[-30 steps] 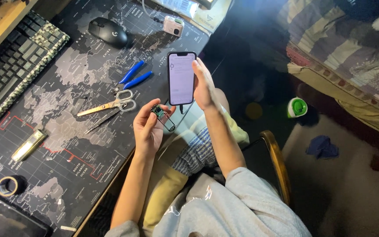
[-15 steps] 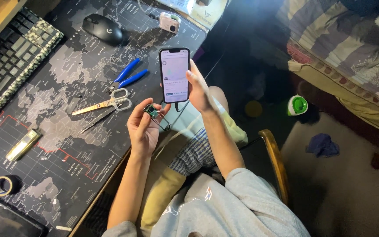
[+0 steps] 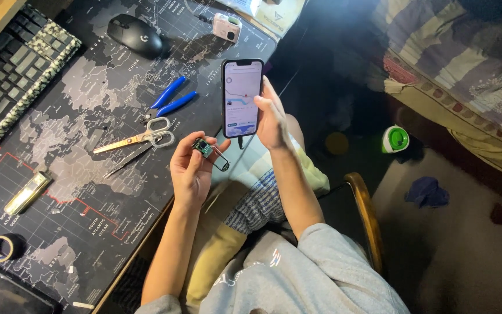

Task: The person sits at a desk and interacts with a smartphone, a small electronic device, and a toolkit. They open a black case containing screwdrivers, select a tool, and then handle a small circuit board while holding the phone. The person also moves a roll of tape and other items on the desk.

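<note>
Desk mat (image 3: 76, 192) under scissors (image 3: 140, 139) | left hand (image 3: 190, 168) fingers grasping circuit board (image 3: 203, 147) | right hand (image 3: 274, 119) grasping phone (image 3: 242, 96)

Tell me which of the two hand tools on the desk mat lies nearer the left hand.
The scissors with pale handles, just beyond the left hand. The blue-handled pliers lie farther up the mat, toward the mouse.

grey sweatshirt sleeves pushed up, bare forearms, plaid shorts
</note>
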